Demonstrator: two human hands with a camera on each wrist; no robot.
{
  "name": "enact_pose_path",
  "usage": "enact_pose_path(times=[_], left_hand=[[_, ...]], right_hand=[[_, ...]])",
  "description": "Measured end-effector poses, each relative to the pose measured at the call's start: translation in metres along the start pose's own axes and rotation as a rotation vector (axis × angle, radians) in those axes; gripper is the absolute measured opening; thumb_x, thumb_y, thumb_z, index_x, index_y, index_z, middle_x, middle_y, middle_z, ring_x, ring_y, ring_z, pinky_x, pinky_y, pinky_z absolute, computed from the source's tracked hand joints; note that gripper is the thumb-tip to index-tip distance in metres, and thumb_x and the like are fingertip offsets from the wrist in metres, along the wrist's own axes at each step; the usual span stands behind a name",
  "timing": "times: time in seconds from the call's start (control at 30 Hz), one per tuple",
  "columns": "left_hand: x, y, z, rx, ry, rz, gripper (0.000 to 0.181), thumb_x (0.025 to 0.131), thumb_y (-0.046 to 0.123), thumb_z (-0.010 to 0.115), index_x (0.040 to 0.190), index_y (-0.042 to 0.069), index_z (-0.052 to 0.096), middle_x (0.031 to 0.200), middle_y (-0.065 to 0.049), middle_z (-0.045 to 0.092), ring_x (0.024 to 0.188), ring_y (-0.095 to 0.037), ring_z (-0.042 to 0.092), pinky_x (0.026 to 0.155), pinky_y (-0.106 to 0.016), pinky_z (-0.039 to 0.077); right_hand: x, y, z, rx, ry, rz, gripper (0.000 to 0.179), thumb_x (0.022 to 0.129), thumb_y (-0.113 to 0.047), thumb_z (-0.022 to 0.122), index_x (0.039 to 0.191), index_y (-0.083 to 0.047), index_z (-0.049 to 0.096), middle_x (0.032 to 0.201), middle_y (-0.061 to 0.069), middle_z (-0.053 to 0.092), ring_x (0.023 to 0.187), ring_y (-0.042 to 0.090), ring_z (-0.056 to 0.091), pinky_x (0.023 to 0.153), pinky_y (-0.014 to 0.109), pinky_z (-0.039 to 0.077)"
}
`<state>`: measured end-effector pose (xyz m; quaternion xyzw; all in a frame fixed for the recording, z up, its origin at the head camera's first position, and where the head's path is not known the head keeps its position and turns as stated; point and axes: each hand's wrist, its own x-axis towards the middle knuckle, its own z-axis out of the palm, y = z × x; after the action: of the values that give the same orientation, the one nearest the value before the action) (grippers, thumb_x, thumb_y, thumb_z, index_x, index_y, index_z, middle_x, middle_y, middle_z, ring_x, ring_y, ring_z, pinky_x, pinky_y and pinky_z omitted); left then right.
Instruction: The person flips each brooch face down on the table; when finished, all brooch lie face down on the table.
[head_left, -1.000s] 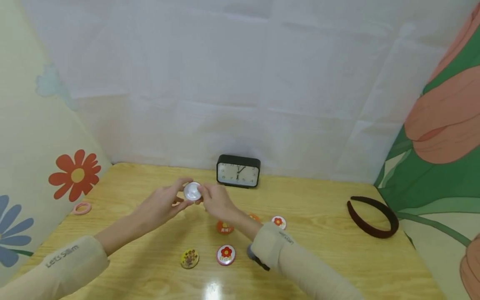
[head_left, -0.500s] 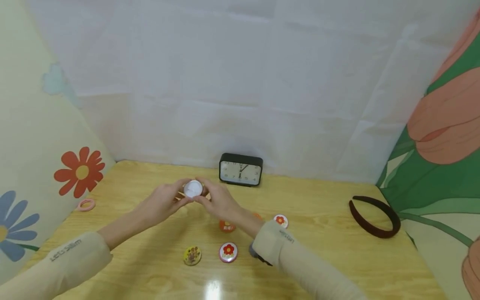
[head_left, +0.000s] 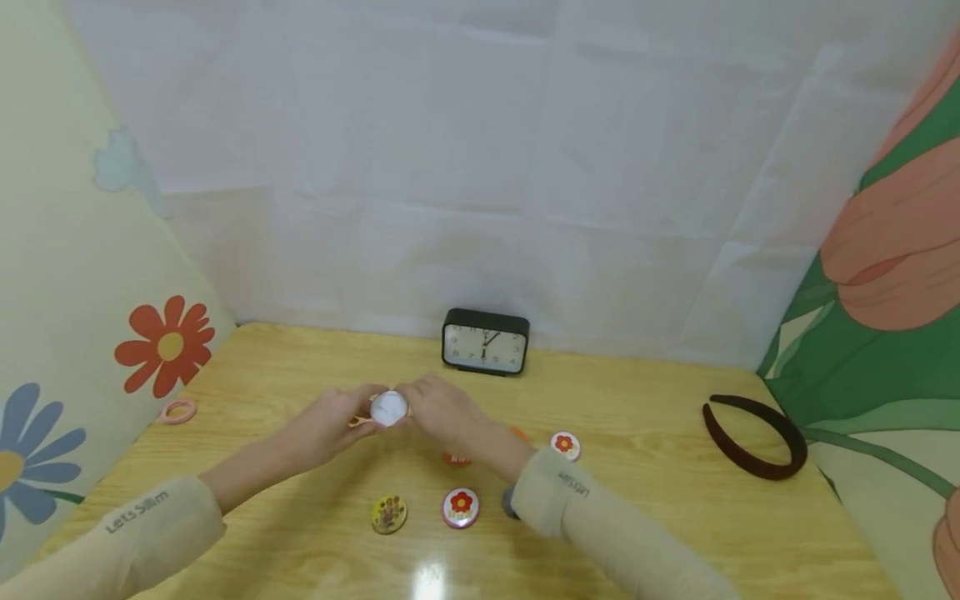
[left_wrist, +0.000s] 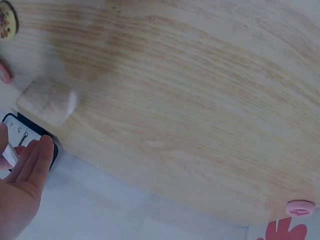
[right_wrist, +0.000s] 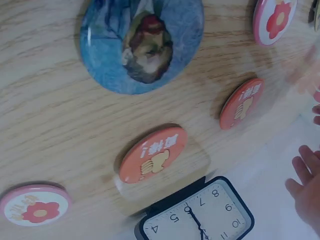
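Both hands meet left of the alarm clock, around a small round white disc (head_left: 388, 408) with a raised rim, its flat face toward the head camera. My left hand (head_left: 330, 425) pinches its left edge between thumb and fingers. From the other side, my right hand (head_left: 444, 410) grips the right edge, its fingers partly behind the disc. In the left wrist view the disc (left_wrist: 10, 155) shows only as a white sliver beside the left hand (left_wrist: 25, 195). The right hand (right_wrist: 307, 185) appears at the right wrist view's edge; what it holds is out of frame there.
The black alarm clock (head_left: 485, 342) stands at the back. On the table lie a yellow badge (head_left: 389, 514), red-flower badges (head_left: 461, 507), orange badges (right_wrist: 154, 154) and a blue portrait badge (right_wrist: 142, 45). A pink hair tie (head_left: 178, 411) lies left, a dark headband (head_left: 756, 437) right.
The disc has turned in the fingers and moved slightly down and nearer the table's middle. The right hand has shifted its hold, its fingers now closer around the disc's edge.
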<state>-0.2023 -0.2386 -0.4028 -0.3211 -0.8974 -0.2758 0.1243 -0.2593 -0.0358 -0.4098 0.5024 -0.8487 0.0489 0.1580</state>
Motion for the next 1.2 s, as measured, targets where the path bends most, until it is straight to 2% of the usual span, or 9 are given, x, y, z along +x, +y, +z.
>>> enact_pose_path(times=[0.13,0.3,0.43,0.57,0.73,0.9,0.97,1.07,1.2], left_hand=[[0.003,-0.002,0.006,-0.021,-0.037,-0.018,0.037,0.083,-0.003,0.073,0.114,-0.013,0.056,0.097,-0.024,0.07,0.083,-0.032,0.071,0.068,-0.031,0.06],[0.005,-0.004,0.01,-0.013,-0.05,0.01,0.035,0.084,-0.003,0.072,0.114,-0.012,0.056,0.101,-0.025,0.069,0.088,-0.037,0.07,0.072,-0.037,0.059],[-0.002,-0.006,0.009,0.043,-0.07,-0.058,0.037,0.083,0.006,0.075,0.113,-0.009,0.059,0.102,-0.021,0.07,0.093,-0.036,0.069,0.074,-0.04,0.059],[-0.006,-0.012,0.009,0.092,-0.132,-0.113,0.034,0.081,0.013,0.079,0.106,-0.003,0.064,0.097,-0.01,0.07,0.088,-0.025,0.069,0.07,-0.034,0.058],[-0.004,-0.021,0.012,0.099,-0.179,-0.067,0.028,0.078,0.011,0.081,0.098,0.003,0.064,0.088,0.001,0.066,0.079,-0.013,0.063,0.065,-0.029,0.055],[-0.006,-0.028,0.018,0.091,-0.207,-0.043,0.033,0.076,0.008,0.082,0.1,-0.002,0.063,0.093,-0.004,0.065,0.083,-0.02,0.065,0.069,-0.034,0.056],[-0.009,-0.03,0.021,0.092,-0.207,-0.027,0.034,0.076,0.006,0.082,0.101,-0.004,0.062,0.096,-0.008,0.066,0.085,-0.024,0.066,0.07,-0.036,0.057],[-0.012,-0.032,0.025,0.088,-0.204,-0.012,0.036,0.076,0.006,0.081,0.103,-0.007,0.061,0.098,-0.013,0.066,0.087,-0.029,0.067,0.072,-0.039,0.057],[-0.013,-0.032,0.027,0.098,-0.226,-0.022,0.043,0.079,0.009,0.08,0.11,-0.013,0.06,0.108,-0.026,0.065,0.097,-0.04,0.065,0.079,-0.046,0.056]], right_hand=[[-0.003,0.004,0.001,0.053,-0.032,0.013,0.046,0.091,-0.039,0.068,0.122,-0.006,0.061,0.116,0.003,0.066,0.109,0.016,0.06,0.096,0.023,0.047],[-0.004,0.007,0.004,0.063,-0.066,0.023,0.044,0.094,-0.043,0.061,0.123,-0.009,0.061,0.119,0.004,0.065,0.118,0.02,0.057,0.103,0.028,0.044],[-0.002,0.003,0.01,0.107,-0.122,0.022,0.046,0.095,-0.045,0.059,0.126,-0.011,0.059,0.125,0.003,0.063,0.125,0.022,0.052,0.109,0.03,0.038],[0.001,-0.004,0.016,0.15,-0.176,0.053,0.047,0.095,-0.046,0.059,0.128,-0.014,0.059,0.13,0.003,0.061,0.132,0.021,0.047,0.109,0.031,0.037],[0.004,-0.007,0.024,0.183,-0.212,0.094,0.039,0.093,-0.045,0.062,0.12,-0.016,0.064,0.124,-0.002,0.064,0.132,0.02,0.046,0.107,0.029,0.039],[0.006,-0.01,0.031,0.118,-0.227,0.061,0.037,0.092,-0.046,0.063,0.115,-0.018,0.067,0.113,-0.008,0.066,0.118,0.012,0.055,0.106,0.028,0.04],[0.006,-0.012,0.034,0.061,-0.237,0.049,0.039,0.092,-0.048,0.062,0.116,-0.018,0.067,0.116,-0.008,0.065,0.115,0.011,0.055,0.108,0.031,0.038],[0.004,-0.016,0.038,-0.005,-0.26,0.063,0.042,0.093,-0.05,0.059,0.121,-0.019,0.065,0.127,-0.004,0.062,0.123,0.014,0.051,0.113,0.039,0.031],[0.002,-0.016,0.043,-0.031,-0.235,0.063,0.043,0.092,-0.05,0.061,0.12,-0.019,0.066,0.13,-0.001,0.06,0.12,0.013,0.053,0.111,0.036,0.035]])
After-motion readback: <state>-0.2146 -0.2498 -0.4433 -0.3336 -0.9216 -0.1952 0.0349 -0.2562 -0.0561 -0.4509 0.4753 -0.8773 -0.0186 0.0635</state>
